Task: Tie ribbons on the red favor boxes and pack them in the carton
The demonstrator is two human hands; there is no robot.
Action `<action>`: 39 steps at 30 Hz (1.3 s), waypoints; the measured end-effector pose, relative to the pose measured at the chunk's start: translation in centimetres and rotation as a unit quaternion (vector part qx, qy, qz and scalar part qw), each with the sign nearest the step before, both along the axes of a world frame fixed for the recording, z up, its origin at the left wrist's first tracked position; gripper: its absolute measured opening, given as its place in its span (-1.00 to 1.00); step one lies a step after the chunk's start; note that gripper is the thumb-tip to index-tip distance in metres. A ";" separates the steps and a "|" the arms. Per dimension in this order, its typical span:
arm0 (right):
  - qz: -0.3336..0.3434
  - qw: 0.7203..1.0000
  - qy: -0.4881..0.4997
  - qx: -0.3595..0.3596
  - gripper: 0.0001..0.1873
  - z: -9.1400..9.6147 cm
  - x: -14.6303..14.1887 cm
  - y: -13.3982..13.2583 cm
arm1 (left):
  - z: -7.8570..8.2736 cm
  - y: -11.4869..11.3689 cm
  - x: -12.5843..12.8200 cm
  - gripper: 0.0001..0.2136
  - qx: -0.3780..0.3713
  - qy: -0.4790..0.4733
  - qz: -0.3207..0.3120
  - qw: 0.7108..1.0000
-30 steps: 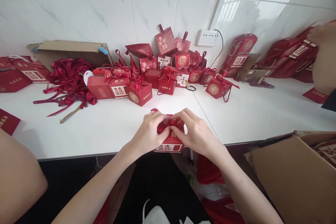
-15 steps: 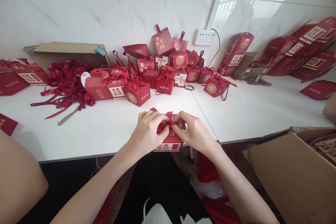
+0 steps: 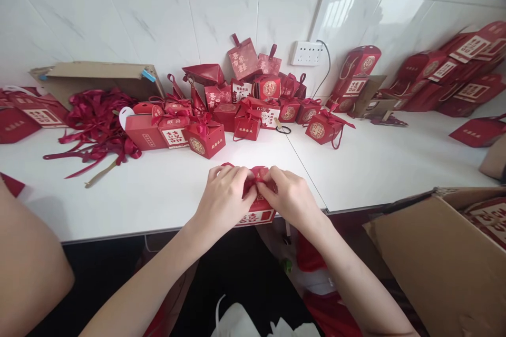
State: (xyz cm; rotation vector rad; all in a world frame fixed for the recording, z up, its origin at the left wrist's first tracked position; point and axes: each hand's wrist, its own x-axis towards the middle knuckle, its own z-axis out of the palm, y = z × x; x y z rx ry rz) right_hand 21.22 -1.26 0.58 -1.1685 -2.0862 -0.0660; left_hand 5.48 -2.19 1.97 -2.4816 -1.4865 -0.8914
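A small red gift box (image 3: 256, 217) with a white printed panel stands at the table's front edge, right in front of me. My left hand (image 3: 229, 195) is closed in a pinch on the red ribbon (image 3: 258, 180) at the top of the box. From the other side, my right hand (image 3: 286, 192) pinches the same ribbon between thumb and fingers. The fingertips of both hands nearly meet over the box lid. My fingers hide most of the ribbon's knot and part of the lid.
Behind the hands stand several red gift boxes (image 3: 205, 138). Loose ribbons (image 3: 98, 121) spill from a cardboard box (image 3: 106, 73) at left. More boxes (image 3: 438, 73) are stacked at right, above an open carton (image 3: 438, 258). Another person's arm (image 3: 27, 253) shows at left.
Both hands keep their pinch on the ribbon; the fingertips have drawn slightly closer together over the lid. The view has shifted a little; the other boxes look unmoved.
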 end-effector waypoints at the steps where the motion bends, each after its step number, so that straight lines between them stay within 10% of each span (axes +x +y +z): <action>1: -0.008 1.000 -0.021 0.010 -0.85 -0.1 0.0 0.0 | -0.1 0.0 0.0 -0.96 -0.004 -0.007 0.001 1.000; 13: 0.020 0.997 -0.030 -0.067 -0.94 1.1 0.2 -1.1 | -0.5 -0.2 -0.5 -0.88 -0.001 -0.041 -0.021 0.999; 31: -0.083 0.980 -0.164 0.081 -0.68 0.4 -0.4 -0.4 | -0.4 0.3 -0.4 -0.89 -0.018 -0.048 -0.060 0.997; 39: -0.072 0.990 -0.124 0.004 -0.91 1.3 -0.5 -0.8 | -0.5 0.3 -0.5 -0.89 -0.030 -0.045 -0.046 0.997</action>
